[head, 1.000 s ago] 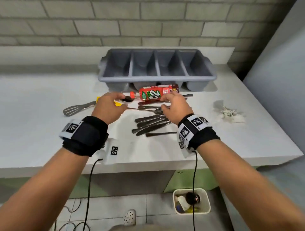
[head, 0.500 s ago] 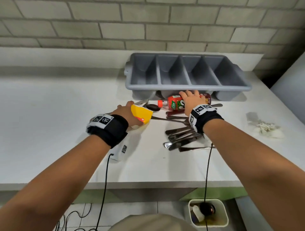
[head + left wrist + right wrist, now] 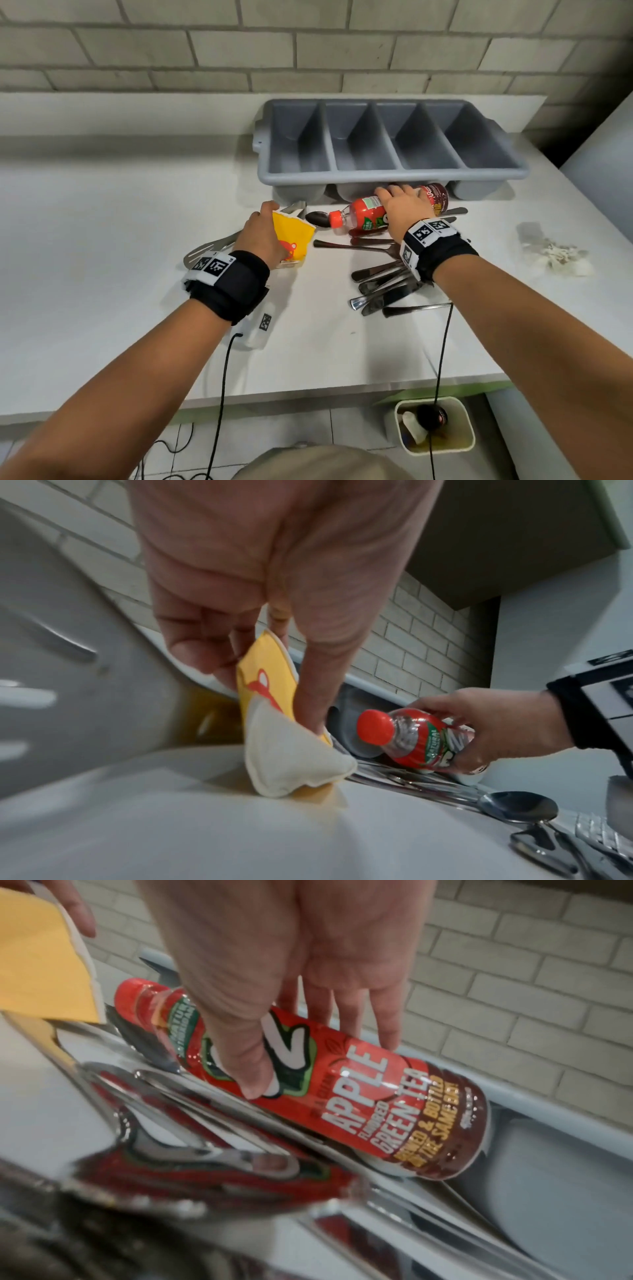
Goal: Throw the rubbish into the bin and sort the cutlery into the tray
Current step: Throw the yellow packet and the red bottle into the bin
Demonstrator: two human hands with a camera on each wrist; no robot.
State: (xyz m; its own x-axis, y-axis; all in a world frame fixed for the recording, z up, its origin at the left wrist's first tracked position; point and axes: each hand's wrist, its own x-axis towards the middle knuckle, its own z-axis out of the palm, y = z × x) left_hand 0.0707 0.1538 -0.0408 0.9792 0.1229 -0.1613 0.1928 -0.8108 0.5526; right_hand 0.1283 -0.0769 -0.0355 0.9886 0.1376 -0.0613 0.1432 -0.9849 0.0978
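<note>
Left hand (image 3: 260,236) pinched on flattened yellow cup (image 3: 294,235), 9 o'clock of bottle (image 3: 368,214). Right hand (image 3: 404,209) clamped around bottle, 6 o'clock of tray (image 3: 390,173).

Bottle label, main words: the bottle (image 3: 342,1093) reads "APPLE FLAVOURED GREEN TEA".
Below these, toward the bottle's base: gold print, "& BOTTLED" and "THE SAME DAY" legible, the first word unclear.
Near the bottle's cap (image 3: 376,726): green band reading "NATURAL".
</note>
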